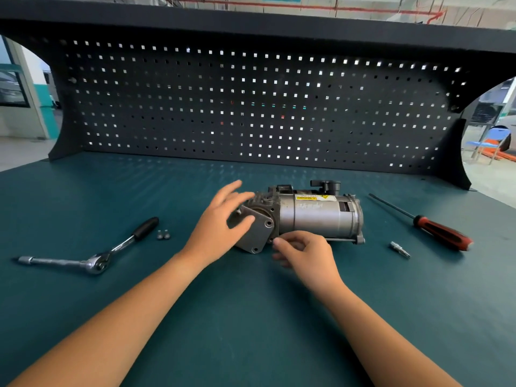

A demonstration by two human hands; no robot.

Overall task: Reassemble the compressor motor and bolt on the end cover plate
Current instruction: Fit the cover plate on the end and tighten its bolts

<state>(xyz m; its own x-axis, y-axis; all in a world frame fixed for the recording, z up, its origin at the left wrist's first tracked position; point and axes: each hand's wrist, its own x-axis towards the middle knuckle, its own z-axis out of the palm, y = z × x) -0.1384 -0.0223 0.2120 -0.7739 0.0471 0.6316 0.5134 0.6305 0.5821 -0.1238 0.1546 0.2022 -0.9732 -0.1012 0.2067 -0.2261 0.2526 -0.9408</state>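
Head view, task thing: the silver cylindrical compressor motor [315, 219] lies on its side mid-tabletop. The grey square end cover plate [255, 233] sits tilted against its left end.
Left hand [220, 224]: fingers straight and spread, the thumb laid on the plate's face, steadying it.
Right hand [307, 252]: fingers curled, tips drawn together just beside the plate's lower right corner. Whether they pinch a bolt, I cannot tell.
Step in hand: seating the plate, by my reading. The corner holes that show look empty, so bolting is not yet done.
Next move: likely square the plate to the housing so the holes line up, then start bolts by hand before wrenching.
Fasteners: two small grey bolts [163, 235] lie left of the left hand, near the chrome ratchet wrench with black grip [92, 258].
Right side: a red-and-black-handled screwdriver [441, 233] and a small silver socket bit [399, 249] lie well apart from the motor.
Room: the dark green tabletop [251, 317] lies bare toward the person, and the black perforated back panel [251, 107] stands well behind the motor.
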